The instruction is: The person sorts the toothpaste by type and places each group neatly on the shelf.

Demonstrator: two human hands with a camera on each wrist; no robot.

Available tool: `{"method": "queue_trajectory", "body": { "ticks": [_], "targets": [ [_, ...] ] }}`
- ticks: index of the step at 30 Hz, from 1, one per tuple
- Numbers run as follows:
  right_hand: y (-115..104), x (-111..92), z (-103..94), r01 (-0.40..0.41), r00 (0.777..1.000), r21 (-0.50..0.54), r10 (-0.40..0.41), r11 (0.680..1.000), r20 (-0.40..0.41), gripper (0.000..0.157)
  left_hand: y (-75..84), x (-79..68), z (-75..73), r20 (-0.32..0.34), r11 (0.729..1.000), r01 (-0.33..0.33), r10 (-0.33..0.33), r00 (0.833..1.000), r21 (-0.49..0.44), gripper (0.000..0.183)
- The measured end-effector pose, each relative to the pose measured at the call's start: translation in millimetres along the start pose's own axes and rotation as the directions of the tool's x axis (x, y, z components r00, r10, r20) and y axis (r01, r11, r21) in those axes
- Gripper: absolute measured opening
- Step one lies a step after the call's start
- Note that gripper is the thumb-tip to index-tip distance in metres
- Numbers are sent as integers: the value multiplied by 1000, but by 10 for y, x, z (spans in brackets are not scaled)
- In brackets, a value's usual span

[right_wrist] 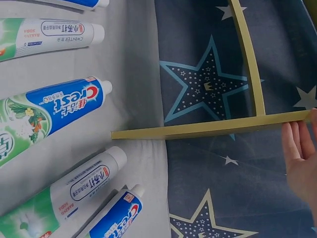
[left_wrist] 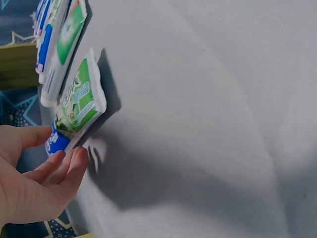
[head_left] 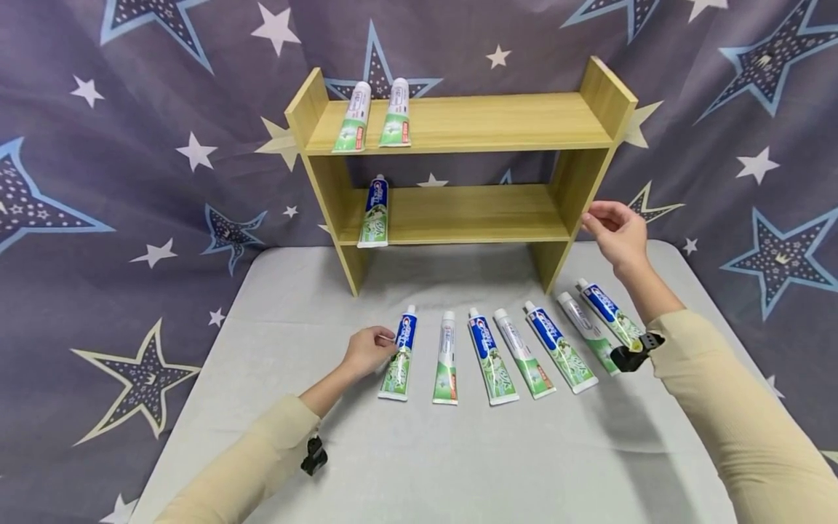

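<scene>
My left hand [head_left: 369,351] is at the left edge of a blue-and-green toothpaste tube [head_left: 402,356], the leftmost in a row on the table. In the left wrist view, the thumb and fingertips [left_wrist: 79,153] pinch at the blue part of that tube [left_wrist: 79,96]; part of it is hidden behind them. My right hand [head_left: 618,233] touches the outer right side of the wooden shelf [head_left: 576,196]. The right wrist view shows fairly straight fingers [right_wrist: 293,139] against the edge of the side panel [right_wrist: 213,129].
Several more tubes, blue-and-green [head_left: 491,356] and white-and-green [head_left: 447,360], lie in the row. White-and-green tubes [head_left: 354,116] lie on the top shelf board [head_left: 491,120], a blue-and-green tube [head_left: 374,211] on the lower board [head_left: 471,211]. A star-patterned cloth [head_left: 150,291] hangs behind.
</scene>
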State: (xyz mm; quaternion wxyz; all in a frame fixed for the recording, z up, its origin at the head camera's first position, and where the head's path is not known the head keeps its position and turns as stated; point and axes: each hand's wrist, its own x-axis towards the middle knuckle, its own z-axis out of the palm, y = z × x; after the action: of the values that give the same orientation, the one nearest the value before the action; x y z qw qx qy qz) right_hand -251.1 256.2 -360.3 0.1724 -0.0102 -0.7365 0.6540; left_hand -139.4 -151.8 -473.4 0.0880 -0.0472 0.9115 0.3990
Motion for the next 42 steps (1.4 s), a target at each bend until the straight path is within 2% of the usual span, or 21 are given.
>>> {"method": "queue_trajectory", "body": {
  "ticks": [4, 7, 11, 17, 24, 31, 36, 42],
  "targets": [
    [3, 3, 9, 11, 1000, 17, -11, 1000, 14, 17, -19, -3, 38, 1, 999, 36, -36, 999, -6, 27],
    [1, 6, 13, 23, 999, 66, -25, 998, 24, 18, -37, 17, 65, -1, 998, 67, -67, 998, -7, 29],
    [4, 20, 6, 52, 998, 144, -57, 988, 25, 21, -33, 68, 89, 18, 988, 136, -135, 991, -69, 32],
    [2, 31, -11, 68, 997, 177, -73, 982, 23, 24, -2, 108, 106, 54, 966, 219, -213, 975, -140, 34],
    [-29, 9, 2, 44, 998, 206, -51, 977, 26, 25, 36, 82, 145, 33, 960, 245, -243, 969, -137, 30],
    [-30, 24, 10, 38, 999, 165, -38, 986, -2, 24, 121, 83, 162, 12, 964, 252, -252, 968, -83, 29],
    [-21, 37, 3, 34, 999, 178, -34, 983, -3, 24, 152, 130, 162, 36, 958, 275, -273, 961, -86, 30],
    [-10, 26, 7, 14, 999, 191, -20, 982, 29, 23, 167, 156, 149, 97, 936, 331, -320, 942, -124, 34]
  ]
}}
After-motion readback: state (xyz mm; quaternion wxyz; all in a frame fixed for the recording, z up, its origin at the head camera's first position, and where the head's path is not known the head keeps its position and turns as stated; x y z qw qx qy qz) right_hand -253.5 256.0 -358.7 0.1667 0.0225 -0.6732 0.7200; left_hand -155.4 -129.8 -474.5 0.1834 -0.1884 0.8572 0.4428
